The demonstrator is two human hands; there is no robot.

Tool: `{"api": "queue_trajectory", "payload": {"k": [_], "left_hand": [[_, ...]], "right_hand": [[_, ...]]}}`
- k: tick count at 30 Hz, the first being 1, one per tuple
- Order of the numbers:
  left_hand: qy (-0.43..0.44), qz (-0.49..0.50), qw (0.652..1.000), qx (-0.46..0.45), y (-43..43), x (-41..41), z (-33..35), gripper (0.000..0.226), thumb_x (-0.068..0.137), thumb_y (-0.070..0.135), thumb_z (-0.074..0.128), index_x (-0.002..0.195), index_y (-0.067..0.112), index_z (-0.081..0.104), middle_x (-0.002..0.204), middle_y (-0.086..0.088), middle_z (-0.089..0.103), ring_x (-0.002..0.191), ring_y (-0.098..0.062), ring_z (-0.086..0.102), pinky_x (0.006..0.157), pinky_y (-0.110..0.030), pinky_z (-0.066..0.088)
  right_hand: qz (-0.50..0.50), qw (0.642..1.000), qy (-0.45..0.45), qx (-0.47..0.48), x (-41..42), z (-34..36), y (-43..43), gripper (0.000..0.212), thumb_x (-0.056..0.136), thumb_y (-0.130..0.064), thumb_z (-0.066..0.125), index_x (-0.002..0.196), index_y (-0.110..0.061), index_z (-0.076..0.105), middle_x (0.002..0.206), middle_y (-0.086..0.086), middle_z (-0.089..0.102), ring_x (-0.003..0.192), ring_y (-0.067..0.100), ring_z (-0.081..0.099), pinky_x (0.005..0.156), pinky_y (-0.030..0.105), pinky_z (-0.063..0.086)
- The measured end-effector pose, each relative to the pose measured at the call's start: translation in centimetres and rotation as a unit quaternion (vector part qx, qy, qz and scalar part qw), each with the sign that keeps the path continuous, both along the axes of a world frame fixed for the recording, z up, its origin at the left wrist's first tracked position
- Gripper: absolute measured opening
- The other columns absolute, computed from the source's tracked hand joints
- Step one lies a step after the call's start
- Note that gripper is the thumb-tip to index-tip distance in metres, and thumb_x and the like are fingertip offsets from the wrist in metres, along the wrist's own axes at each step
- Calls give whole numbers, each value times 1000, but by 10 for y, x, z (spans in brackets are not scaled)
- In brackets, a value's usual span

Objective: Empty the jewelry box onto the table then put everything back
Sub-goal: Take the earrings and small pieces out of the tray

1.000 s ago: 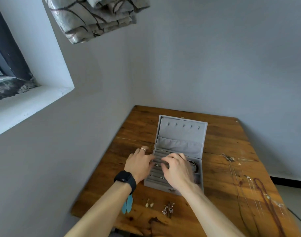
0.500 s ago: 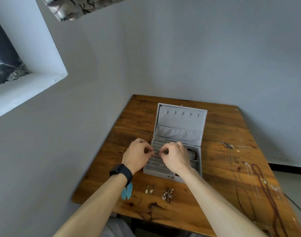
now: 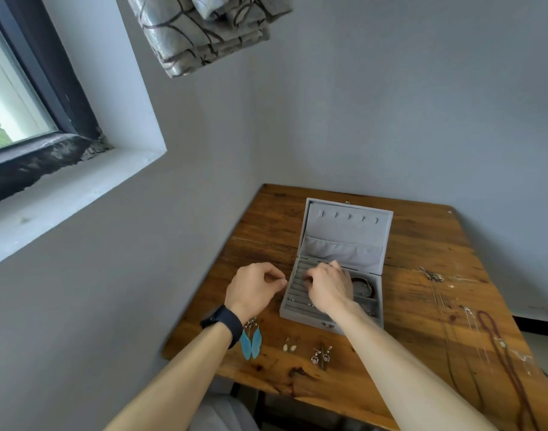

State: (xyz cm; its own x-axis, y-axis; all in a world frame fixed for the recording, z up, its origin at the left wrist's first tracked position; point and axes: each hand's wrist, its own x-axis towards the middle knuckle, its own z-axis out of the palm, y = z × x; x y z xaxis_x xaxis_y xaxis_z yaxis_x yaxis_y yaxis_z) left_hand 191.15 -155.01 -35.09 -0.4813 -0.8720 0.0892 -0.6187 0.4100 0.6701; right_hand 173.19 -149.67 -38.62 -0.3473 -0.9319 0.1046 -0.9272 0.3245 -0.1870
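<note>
Head: left hand (image 3: pixel 254 290) moved off jewelry box (image 3: pixel 344 220), perhaps pinching ring (image 3: pixel 283 278).

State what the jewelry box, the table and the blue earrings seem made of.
Jewelry box: probably grey velvet-like fabric, matte, with a soft sagging pocket.
Table: brown wood, showing grain, knots and plank seams.
Blue earrings: perhaps feather, leaf-shaped; too small to tell.
</note>
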Motion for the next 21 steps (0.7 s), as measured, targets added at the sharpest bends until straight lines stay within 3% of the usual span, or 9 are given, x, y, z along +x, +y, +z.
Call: {"api": "queue_trajectory", "payload": {"k": [6,10,12,15,18,21], "left_hand": [[40,4,999,20,7,12,7,10,88,43,72,96,38,73,94,20,71,91,4,63,79,-18,53],[77,-11,996,38,20,11,7,8,86,43,73,92,38,73,86,22,71,86,14,60,67,-5,47],[84,-34,995,39,31,5,4,6,86,42,73,91,38,74,84,22,71,84,15,61,67,-5,48],[52,-91,994,19,56,-8,-6,15,87,42,71,97,33,77,87,22,72,86,14,62,71,-6,48],[0,-151,988,-30,83,-24,-21,21,91,44,66,107,33,75,102,19,72,96,6,61,82,-16,51],[-59,-176,976,-117,104,-35,-36,22,93,46,63,110,37,72,115,17,64,106,-4,48,85,-21,41]], "right_hand": [[10,998,-31,-50,-4,3,-6,21,97,-29,58,117,-28,67,117,-3,68,114,22,51,93,36,45],[-23,962,-211,-170,-7,20,13,11,98,-31,59,106,-28,66,96,-12,64,95,11,63,76,25,51],[-44,935,-288,-205,-9,25,39,5,97,-31,62,101,-33,63,92,-20,63,85,-5,62,66,8,43],[-54,903,-350,-245,-10,16,95,7,92,-32,69,98,-33,67,92,-24,68,91,-15,60,69,1,43],[-80,899,-356,-243,-7,-11,152,15,87,-34,75,98,-37,66,91,-28,68,90,-11,62,70,2,44],[-120,915,-331,-198,0,-38,187,17,84,-38,77,96,-40,66,90,-25,68,87,-9,62,69,6,47]]}}
